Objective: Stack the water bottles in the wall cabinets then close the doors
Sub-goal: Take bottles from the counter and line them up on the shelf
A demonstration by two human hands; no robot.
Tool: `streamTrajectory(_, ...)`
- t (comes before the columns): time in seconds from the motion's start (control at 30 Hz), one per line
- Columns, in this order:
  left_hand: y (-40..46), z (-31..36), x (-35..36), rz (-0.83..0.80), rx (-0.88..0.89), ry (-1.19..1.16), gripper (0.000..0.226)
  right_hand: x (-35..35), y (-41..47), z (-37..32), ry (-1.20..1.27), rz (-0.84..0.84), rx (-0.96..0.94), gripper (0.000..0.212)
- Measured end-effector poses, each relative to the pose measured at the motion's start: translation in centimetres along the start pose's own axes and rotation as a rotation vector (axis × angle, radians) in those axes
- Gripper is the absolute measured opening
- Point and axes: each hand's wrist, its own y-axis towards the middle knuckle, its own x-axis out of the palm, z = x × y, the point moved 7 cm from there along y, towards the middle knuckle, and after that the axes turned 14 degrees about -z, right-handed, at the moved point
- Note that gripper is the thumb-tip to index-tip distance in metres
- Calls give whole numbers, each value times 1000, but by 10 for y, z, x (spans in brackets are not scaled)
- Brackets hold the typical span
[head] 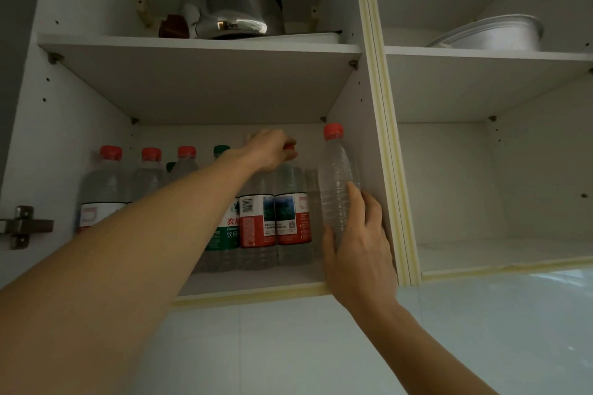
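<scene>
While right hand grips label-less bottle, left hand pinches one cap.

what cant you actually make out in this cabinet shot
All in the head view:
- Cap under the left hand: fingers cover it; only a red sliver shows.
- Bottles behind the left forearm: labels partly blocked.
- Green-capped bottle: body mostly hidden by the arm.
- Unlabelled bottle in the right hand: base hidden by the hand.
- Cabinet doors: outside the frame; only a hinge shows.
- Kettle: base hidden by the shelf edge.
</scene>
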Motion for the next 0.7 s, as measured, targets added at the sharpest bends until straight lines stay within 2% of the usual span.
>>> streamTrajectory(0.13, -22, -3, 1, 14, 64, 208, 69, 1, 3, 2, -23, -61, 50, 73)
streamTrajectory(0.3, -68, -26, 14, -13, 78, 231, 117, 6, 12, 7, -23, -238, 160, 80)
streamTrajectory(0.37, -84, -36, 30, -21, 56, 272, 130, 9, 19, 8, -36, -315, 205, 83)
streamTrajectory(0.53, -101, -45, 67, 15, 39, 297, 142, 19, 40, 7, -19, -469, 277, 84)
streamTrajectory(0.7, -100, -43, 74, 104, 47, 308, 139, 30, 60, 10, -17, -553, 352, 81)
